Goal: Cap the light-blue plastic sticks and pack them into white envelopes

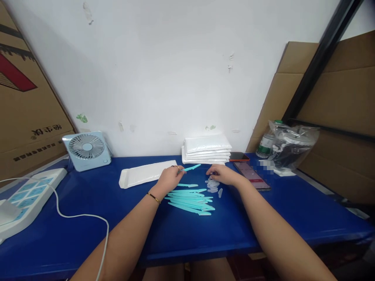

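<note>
My left hand [170, 178] is closed on the handle of a teal eyebrow razor [191, 168], whose blade end points right, toward my other hand. My right hand [220, 174] is over a small heap of translucent plastic blade caps [213, 186], fingers curled downward and pinched together. Whatever lies between those fingertips is too small to make out. Below my left hand, several more teal eyebrow razors [190, 201] lie in a loose pile on the blue table [199, 238]. One razor [188, 185] rests a little apart, above the pile.
A white padded envelope [146, 174] lies left of centre; more white envelopes [207, 148] are stacked by the wall. Two phones [254, 177] [239, 156], a bottle [266, 145] and a plastic bag [288, 146] stand right. A fan [87, 150], power strip [32, 195] and white cable [84, 215] occupy the left.
</note>
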The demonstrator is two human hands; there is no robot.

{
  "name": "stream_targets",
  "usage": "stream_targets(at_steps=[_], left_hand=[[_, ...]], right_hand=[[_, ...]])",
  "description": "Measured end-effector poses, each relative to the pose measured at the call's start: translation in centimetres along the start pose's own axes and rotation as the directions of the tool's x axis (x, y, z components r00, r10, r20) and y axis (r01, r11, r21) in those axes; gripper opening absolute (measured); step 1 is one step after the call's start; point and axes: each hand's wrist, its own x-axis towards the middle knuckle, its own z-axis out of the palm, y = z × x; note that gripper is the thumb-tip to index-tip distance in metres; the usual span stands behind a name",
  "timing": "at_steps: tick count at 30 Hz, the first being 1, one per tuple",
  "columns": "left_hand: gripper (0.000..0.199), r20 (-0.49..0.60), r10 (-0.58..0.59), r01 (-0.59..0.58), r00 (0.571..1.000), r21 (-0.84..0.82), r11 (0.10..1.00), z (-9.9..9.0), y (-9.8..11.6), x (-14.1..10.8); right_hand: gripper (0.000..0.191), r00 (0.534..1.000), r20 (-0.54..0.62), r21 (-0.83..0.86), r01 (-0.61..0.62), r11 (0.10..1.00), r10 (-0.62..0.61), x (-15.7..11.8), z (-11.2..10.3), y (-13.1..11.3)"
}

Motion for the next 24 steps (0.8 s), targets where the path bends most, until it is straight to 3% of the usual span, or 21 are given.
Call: stream_targets(at_steps=[2,5,8,10,12,15,24], left_hand=[[0.039,0.004,-0.017,0.017,1.000,-0.089,0.996,-0.1,-0.5,0.0],[0.043,0.000,-0.028,0.028,1.000,-0.155,0.988,-0.1,-0.8,-0.1],[0.038,-0.021,-0.045,0.042,0.999,-0.136,0.990,-0.2,-0.6,-0.1],[0.034,-0.036,-0.047,0.042,0.998,-0.114,0.993,-0.1,-0.5,-0.1],[0.032,-0.049,-0.032,0.027,0.998,-0.102,0.994,-0.1,-0.3,-0.1],[0.031,-0.059,-0.016,0.011,0.998,-0.096,0.995,-0.1,-0.3,-0.1],[0.033,-0.045,-0.047,0.040,0.998,-0.154,0.987,0.0,-0.5,0.0]], right_hand=[[0.014,0.999,0.047,-0.051,-0.023,0.998,0.025,-0.1,0.1,0.3],[0.005,0.997,0.028,-0.033,-0.071,0.997,0.072,0.0,0.5,0.2],[0.014,0.988,-0.080,0.201,-0.111,0.973,0.129,0.1,0.7,-0.3],[0.023,0.974,-0.122,0.465,-0.112,0.878,0.189,0.2,0.6,-0.8],[0.026,0.960,-0.115,0.686,-0.108,0.719,0.253,0.3,0.6,-1.4],[0.031,0.944,-0.109,0.819,-0.092,0.567,0.311,0.4,0.7,-2.1],[0.032,0.947,-0.173,0.787,-0.034,0.617,0.272,0.3,0.9,-2.0]])
